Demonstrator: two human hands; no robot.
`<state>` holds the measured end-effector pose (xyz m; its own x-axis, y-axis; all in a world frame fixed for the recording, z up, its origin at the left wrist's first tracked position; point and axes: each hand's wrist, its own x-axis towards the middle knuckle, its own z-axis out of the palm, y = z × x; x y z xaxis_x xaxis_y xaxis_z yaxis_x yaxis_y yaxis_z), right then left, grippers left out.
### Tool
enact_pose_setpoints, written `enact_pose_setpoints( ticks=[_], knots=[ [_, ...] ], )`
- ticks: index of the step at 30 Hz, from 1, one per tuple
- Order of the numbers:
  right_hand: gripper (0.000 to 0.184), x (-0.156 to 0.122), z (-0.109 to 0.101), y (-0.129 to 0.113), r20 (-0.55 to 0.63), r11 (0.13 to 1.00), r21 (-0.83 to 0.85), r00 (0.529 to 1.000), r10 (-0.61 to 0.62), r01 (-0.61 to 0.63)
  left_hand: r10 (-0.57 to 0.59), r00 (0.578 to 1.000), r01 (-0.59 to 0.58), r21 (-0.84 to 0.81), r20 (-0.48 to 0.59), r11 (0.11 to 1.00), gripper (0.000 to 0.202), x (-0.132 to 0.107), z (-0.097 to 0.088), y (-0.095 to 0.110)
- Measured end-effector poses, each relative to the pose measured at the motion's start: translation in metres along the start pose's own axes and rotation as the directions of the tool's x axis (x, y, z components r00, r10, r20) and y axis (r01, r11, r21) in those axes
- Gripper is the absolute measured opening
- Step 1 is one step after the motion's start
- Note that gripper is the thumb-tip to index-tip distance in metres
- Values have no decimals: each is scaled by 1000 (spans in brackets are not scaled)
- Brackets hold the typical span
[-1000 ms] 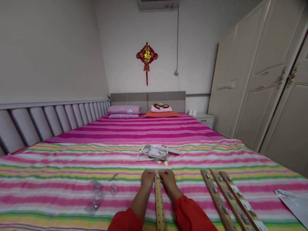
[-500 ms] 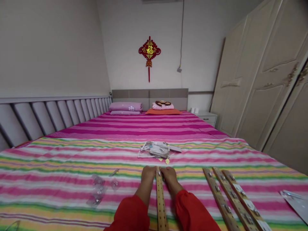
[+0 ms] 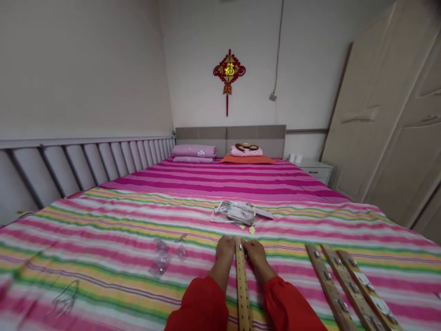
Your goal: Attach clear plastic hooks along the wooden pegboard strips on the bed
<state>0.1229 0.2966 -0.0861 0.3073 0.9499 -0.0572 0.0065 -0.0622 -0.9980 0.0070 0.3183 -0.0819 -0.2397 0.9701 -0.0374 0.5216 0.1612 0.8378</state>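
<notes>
Wooden strip (image 3: 242, 285) pinched at far end

Head view: my left hand (image 3: 225, 249) and right hand (image 3: 254, 252) grip it, equally near; long axis points at striped sheet (image 3: 113, 239)'s far edge. Metal clip (image 3: 240, 246) between, seating too small to tell.

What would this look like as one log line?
left hand, right hand: either side of wooden strip, far end | metal piece: on strip | three more strips: at right | clear packets: at left

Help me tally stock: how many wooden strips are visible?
4: one pale strip between the left hand and right hand, three darker strips side by side rightward.
</notes>
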Motion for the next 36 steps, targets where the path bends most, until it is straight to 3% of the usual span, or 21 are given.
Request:
enact_pose_setpoints(
  ticks=[8, 11, 13, 16, 19, 22, 26, 36],
  knots=[
    [40, -31, -9, -7, 52, 986, 159, 997, 52, -60, 85, 995, -79, -105, 53, 991, 16, -42, -12, 4],
    [41, -45, -15, -6, 71, 976, 203, 995, 70, -83, 107, 991, -98, -105, 83, 990, 15, -60, -27, -2],
    [42, -55, -19, -3, 78, 960, 257, 993, 92, -109, 169, 983, -166, -55, 66, 985, 21, -67, -49, -7],
    [43, -68, -25, 2, 72, 938, 310, 988, 138, -153, 344, 939, -334, 187, -21, 924, 38, -68, -95, -13],
    [42, -79, -29, 3, 61, 937, 307, 986, 157, -169, 298, 948, -215, 466, -112, 858, 55, -63, -140, -17],
    [38, -86, -32, 1, 61, 943, 290, 987, 151, -162, 165, 979, -58, 604, -123, 795, 71, -58, -167, -25],
    [35, -91, -33, -3, 77, 945, 285, 986, 146, -162, 85, 995, -23, 670, -60, 742, 70, -57, -176, -31],
    [30, -93, -35, -3, 66, 941, 308, 990, 127, -141, 130, 989, -34, 733, -75, 680, 44, -62, -176, -30]
  ],
)
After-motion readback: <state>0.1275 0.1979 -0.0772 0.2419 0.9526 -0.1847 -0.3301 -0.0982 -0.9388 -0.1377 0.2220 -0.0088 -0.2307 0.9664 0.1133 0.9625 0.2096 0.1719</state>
